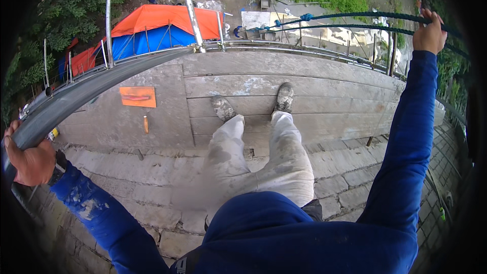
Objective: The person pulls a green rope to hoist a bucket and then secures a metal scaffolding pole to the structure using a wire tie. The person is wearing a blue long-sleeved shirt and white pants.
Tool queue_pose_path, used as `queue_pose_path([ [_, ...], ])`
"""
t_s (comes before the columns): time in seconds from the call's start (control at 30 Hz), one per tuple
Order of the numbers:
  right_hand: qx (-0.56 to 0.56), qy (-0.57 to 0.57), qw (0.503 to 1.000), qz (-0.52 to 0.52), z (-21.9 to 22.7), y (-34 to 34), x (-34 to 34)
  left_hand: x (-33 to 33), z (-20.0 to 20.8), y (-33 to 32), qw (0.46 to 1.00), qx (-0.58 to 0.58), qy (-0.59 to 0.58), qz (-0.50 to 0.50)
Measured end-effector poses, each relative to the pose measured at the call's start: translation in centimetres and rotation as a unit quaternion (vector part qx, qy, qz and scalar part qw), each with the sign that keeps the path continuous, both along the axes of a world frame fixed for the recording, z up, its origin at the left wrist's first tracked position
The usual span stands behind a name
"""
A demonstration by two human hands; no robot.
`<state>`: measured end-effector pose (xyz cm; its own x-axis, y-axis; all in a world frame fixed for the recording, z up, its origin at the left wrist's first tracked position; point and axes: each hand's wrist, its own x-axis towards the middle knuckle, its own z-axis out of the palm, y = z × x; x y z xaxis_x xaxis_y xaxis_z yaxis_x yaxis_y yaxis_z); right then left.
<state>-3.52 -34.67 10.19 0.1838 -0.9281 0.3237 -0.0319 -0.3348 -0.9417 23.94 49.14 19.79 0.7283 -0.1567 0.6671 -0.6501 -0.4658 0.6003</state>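
Observation:
At the far left my left hand (34, 162) is wrapped round a thick grey metal pipe (89, 90), which slants up toward the scaffold's outer edge. High on the right, with that arm stretched out, my right hand (429, 36) grips a dark blue-green rope (350, 15). Two strands of it run leftward from the hand, with a knot partway along. An orange rectangular plastering float (144, 91) lies on the board left of my feet. Just below it is a small tool with a wooden handle (146, 124); its blade is hard to make out.
I stand on a plank platform (324, 89) high above the ground. Metal scaffold rails (284, 45) line its far edge, with upright poles (194, 23). A rough block wall (152, 182) lies on the near side. Below are an orange-and-blue tarp (162, 25), trees and scattered materials.

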Motion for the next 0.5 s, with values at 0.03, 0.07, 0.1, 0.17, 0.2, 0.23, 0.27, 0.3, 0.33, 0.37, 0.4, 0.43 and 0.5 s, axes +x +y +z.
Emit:
queue_pose_path([
  [0.03,-0.002,-0.004,1.000,-0.009,-0.1,0.2,-0.2,-0.4,-0.3,-0.9,0.998,0.043,-0.050,0.005],
  [0.07,-0.004,-0.008,1.000,-0.017,-0.1,0.5,-0.4,-0.8,-0.7,-1.8,0.991,0.086,-0.100,0.011],
  [0.1,-0.004,-0.007,1.000,-0.024,-0.3,1.0,-0.7,-1.1,-1.0,-2.7,0.980,0.129,-0.150,0.017],
  [0.17,-0.004,-0.006,0.999,-0.038,-0.6,1.8,-1.4,-1.2,-1.0,-3.7,0.998,-0.064,-0.027,0.011],
  [0.2,-0.005,0.001,1.000,-0.028,-0.8,1.7,-1.7,-1.2,-1.1,-4.3,0.985,-0.174,0.019,0.008],
  [0.23,-0.006,0.010,1.000,-0.018,-1.1,1.3,-2.2,-1.2,-0.9,-4.4,0.984,-0.174,0.032,0.001],
  [0.27,-0.007,0.020,1.000,-0.007,-1.3,0.9,-2.8,-1.2,-0.7,-4.8,0.984,-0.175,0.046,-0.005],
  [0.3,-0.143,0.220,0.965,-0.009,-1.6,0.1,-4.1,-1.6,-0.6,-5.5,0.983,-0.177,0.038,0.004],
  [0.33,-0.271,0.408,0.872,-0.011,-1.8,-0.3,-5.4,-2.1,-0.5,-6.6,0.983,-0.180,0.030,0.014],
  [0.37,-0.275,0.420,0.865,-0.009,-1.8,-1.1,-5.8,-2.2,-0.5,-7.1,0.983,-0.183,0.022,0.026],
  [0.4,-0.277,0.430,0.859,-0.005,-1.8,-1.2,-5.8,-1.6,-0.5,-6.5,0.985,-0.170,0.021,-0.001],
  [0.43,-0.153,0.268,0.951,0.010,-2.0,0.0,-4.6,-0.5,-0.3,-4.9,0.988,-0.152,0.019,-0.026],
  [0.5,0.008,0.070,0.997,-0.007,-2.2,2.6,-2.5,-0.5,-0.2,-3.4,0.999,-0.003,-0.034,-0.006],
])
